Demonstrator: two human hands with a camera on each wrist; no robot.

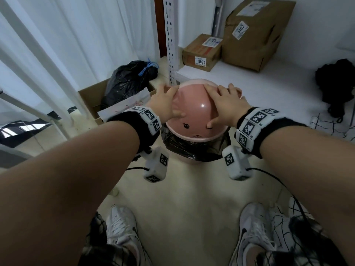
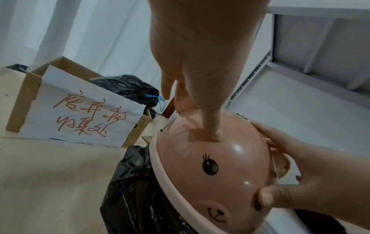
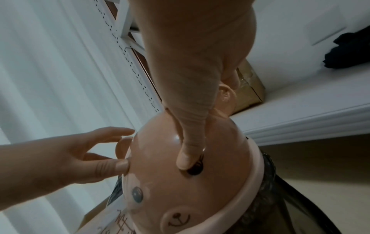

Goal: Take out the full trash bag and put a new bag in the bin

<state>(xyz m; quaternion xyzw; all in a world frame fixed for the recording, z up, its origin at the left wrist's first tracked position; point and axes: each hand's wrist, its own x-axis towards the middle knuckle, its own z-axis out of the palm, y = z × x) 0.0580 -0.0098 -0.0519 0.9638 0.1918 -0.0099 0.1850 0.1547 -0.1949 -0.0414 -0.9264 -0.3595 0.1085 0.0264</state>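
Observation:
A pink dome lid [image 1: 201, 110] with a bear face sits on the bin. The black bag [image 1: 184, 144] that lines the bin hangs out from under the lid's rim. My left hand [image 1: 165, 100] lies spread on the dome's left side, its thumb pressing the top and its fingers reaching past the left ear. My right hand [image 1: 226, 102] lies spread on the right side, its thumb over one painted eye and its fingers by the right ear. In the left wrist view the lid [image 2: 220, 158] fills the lower right. A full black bag [image 1: 126, 81], tied with blue string, sits in a cardboard box [image 1: 86, 95] to the left.
A white paper sign [image 2: 76, 110] with red writing hangs on the box front. A white perforated shelf post [image 1: 171, 41] stands right behind the bin. Two cardboard parcels [image 1: 201, 52] rest on the low white shelf. Dark cloth [image 1: 338, 83] lies at right. My shoes [image 1: 121, 227] stand below.

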